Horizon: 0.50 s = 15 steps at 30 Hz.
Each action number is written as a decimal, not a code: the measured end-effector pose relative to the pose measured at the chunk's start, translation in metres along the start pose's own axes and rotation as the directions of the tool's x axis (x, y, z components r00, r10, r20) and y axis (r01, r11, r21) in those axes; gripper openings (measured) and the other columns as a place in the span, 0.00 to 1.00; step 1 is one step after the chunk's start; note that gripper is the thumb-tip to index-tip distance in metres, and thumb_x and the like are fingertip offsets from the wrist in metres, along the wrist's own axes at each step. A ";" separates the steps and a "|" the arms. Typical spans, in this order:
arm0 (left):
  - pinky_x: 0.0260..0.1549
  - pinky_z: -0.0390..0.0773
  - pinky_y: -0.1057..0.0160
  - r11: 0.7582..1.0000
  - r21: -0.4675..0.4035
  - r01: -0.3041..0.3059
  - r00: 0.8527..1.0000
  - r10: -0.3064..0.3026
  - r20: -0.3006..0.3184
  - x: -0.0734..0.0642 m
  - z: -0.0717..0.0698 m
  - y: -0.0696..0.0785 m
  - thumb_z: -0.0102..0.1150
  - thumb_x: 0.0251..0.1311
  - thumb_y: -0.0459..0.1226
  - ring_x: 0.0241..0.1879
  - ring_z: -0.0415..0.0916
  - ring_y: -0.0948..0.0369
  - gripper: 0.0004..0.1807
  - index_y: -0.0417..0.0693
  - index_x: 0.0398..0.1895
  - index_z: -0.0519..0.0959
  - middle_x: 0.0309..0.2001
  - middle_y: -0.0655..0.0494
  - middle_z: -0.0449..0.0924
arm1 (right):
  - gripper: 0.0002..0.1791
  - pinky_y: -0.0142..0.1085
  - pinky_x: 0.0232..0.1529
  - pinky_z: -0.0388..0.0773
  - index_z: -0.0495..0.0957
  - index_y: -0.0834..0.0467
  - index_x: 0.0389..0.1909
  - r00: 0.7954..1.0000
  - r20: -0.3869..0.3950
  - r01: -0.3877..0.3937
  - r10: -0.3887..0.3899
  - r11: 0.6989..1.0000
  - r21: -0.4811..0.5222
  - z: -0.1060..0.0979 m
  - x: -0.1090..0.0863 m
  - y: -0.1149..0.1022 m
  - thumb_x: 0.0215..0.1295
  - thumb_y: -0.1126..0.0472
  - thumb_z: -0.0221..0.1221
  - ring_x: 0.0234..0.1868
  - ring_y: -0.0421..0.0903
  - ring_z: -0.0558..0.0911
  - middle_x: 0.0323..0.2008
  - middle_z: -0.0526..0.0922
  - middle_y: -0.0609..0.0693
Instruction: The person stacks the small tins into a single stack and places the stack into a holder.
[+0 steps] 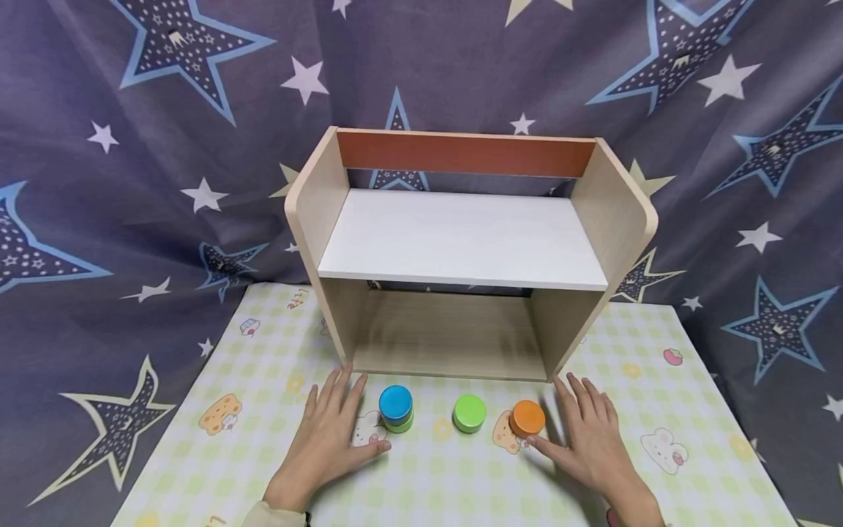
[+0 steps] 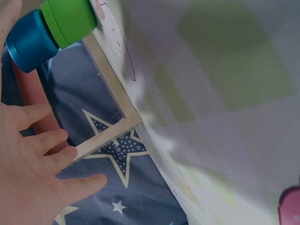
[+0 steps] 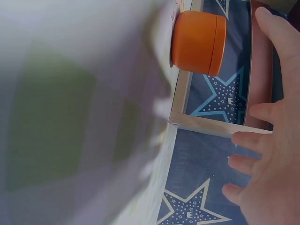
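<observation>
A small blue round piece [image 1: 396,402] like a lidded jar is stacked on a green one [image 2: 70,21], beside the left hand. In the middle stands another small green round piece [image 1: 470,413], and to its right an orange one [image 1: 527,419]. The left hand [image 1: 329,432] is spread with straight fingers left of the blue and green stack, holding nothing. On the other side, the right hand [image 1: 589,435] is likewise spread, its thumb tip close to the orange piece; whether they touch I cannot tell.
Behind the pieces stands a two-level wooden shelf [image 1: 454,333] with a white upper board [image 1: 464,238]. It rests on a table with a green checked cloth [image 1: 658,410]. A dark star-patterned curtain [image 1: 197,307] hangs behind and at both sides.
</observation>
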State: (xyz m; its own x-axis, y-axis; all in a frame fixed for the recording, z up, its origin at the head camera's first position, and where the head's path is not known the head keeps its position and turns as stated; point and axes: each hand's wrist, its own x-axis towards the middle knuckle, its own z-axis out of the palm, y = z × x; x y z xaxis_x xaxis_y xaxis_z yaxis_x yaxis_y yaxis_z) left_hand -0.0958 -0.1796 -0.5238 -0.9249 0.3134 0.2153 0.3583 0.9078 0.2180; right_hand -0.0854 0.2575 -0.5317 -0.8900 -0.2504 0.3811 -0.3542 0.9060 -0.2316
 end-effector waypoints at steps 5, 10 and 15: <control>0.67 0.52 0.31 1.000 -0.001 -0.005 1.000 0.005 -0.023 -0.001 0.001 0.000 0.62 0.44 0.75 0.76 0.44 0.45 0.63 0.47 0.77 0.59 0.78 0.43 0.47 | 0.59 0.68 0.61 0.57 0.64 0.62 0.72 1.000 0.007 -0.004 0.004 1.000 0.000 0.000 -0.001 -0.001 0.47 0.29 0.69 0.68 0.68 0.59 0.69 0.63 0.67; 0.65 0.58 0.32 0.999 -0.037 -0.019 0.998 0.017 -0.055 -0.001 0.003 0.001 0.64 0.43 0.74 0.74 0.51 0.44 0.63 0.45 0.76 0.61 0.76 0.41 0.54 | 0.58 0.68 0.62 0.56 0.64 0.62 0.72 1.000 0.001 -0.004 0.004 1.000 0.009 -0.001 0.000 -0.001 0.48 0.29 0.69 0.68 0.68 0.60 0.69 0.63 0.67; 0.66 0.61 0.38 0.990 -0.140 -0.020 0.999 0.016 -0.033 -0.001 0.002 0.002 0.67 0.44 0.71 0.73 0.55 0.46 0.62 0.43 0.76 0.61 0.74 0.41 0.58 | 0.58 0.68 0.61 0.57 0.64 0.63 0.72 1.000 -0.003 -0.009 0.009 0.999 0.031 -0.001 -0.001 -0.001 0.48 0.30 0.70 0.68 0.68 0.61 0.68 0.65 0.67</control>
State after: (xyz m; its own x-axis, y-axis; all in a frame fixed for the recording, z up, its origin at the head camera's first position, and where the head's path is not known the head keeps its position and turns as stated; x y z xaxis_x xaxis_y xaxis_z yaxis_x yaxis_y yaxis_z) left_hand -0.0948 -0.1774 -0.5255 -0.9145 0.3183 0.2498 0.3912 0.8532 0.3451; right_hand -0.0842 0.2569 -0.5312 -0.8921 -0.2412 0.3820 -0.3549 0.8973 -0.2623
